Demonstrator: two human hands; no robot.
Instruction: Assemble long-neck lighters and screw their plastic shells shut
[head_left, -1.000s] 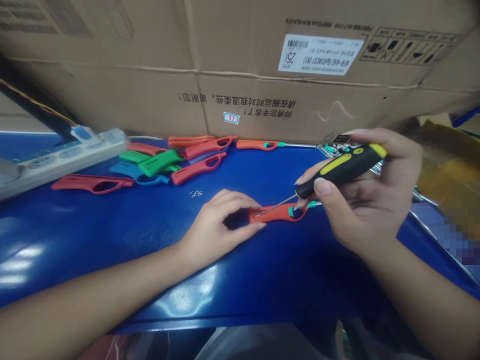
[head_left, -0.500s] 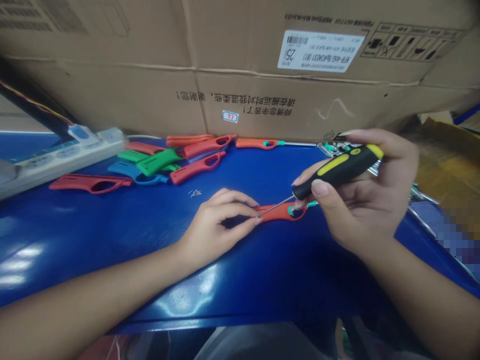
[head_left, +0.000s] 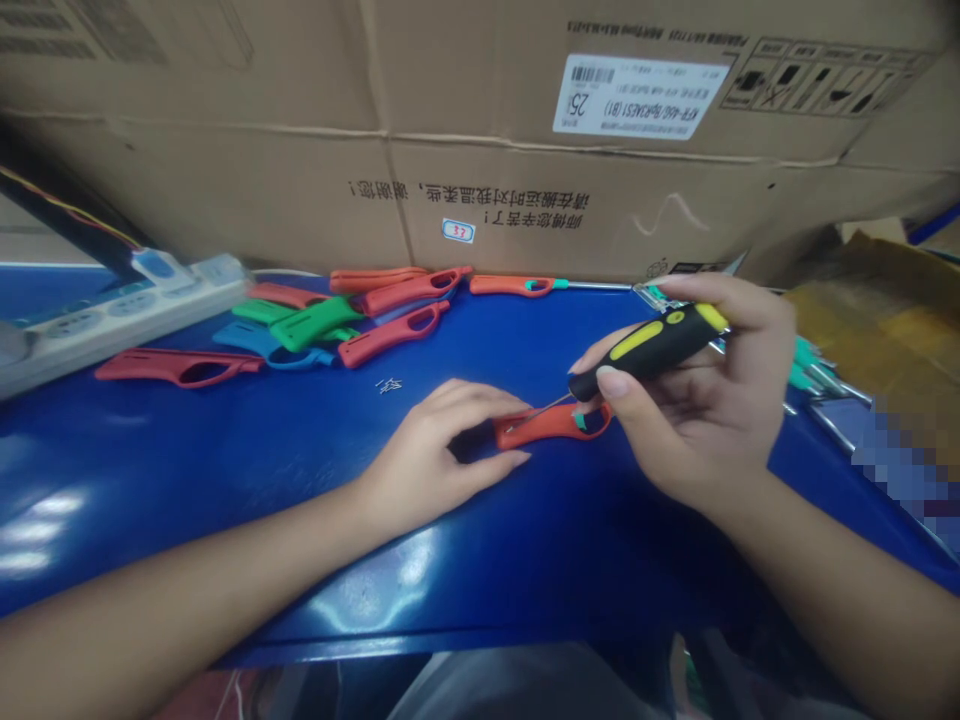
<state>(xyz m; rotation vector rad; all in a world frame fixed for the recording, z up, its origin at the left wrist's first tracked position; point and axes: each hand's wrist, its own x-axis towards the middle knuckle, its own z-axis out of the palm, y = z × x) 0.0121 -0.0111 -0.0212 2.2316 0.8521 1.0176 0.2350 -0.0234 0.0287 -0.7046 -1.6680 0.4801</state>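
Note:
An orange lighter body (head_left: 551, 424) with a teal trigger lies on the blue table (head_left: 300, 480) in the middle. My left hand (head_left: 442, 440) pinches its left end between thumb and fingers and presses it to the table. My right hand (head_left: 697, 390) is wrapped round a black and yellow screwdriver (head_left: 649, 345). The thin shaft slants down to the left and its tip rests on the lighter body close to my left fingertips.
Several orange, green and blue lighter shells (head_left: 330, 320) lie in a pile at the back left. A white power strip (head_left: 112, 315) sits at the far left. Large cardboard boxes (head_left: 480, 140) wall off the back. Tiny screws (head_left: 390, 385) lie loose. More parts (head_left: 814, 365) sit at the right.
My right hand has dropped and shifted left with the screwdriver, lowering its handle. My left hand has kept its pinch on the lighter body, shifting only a little.

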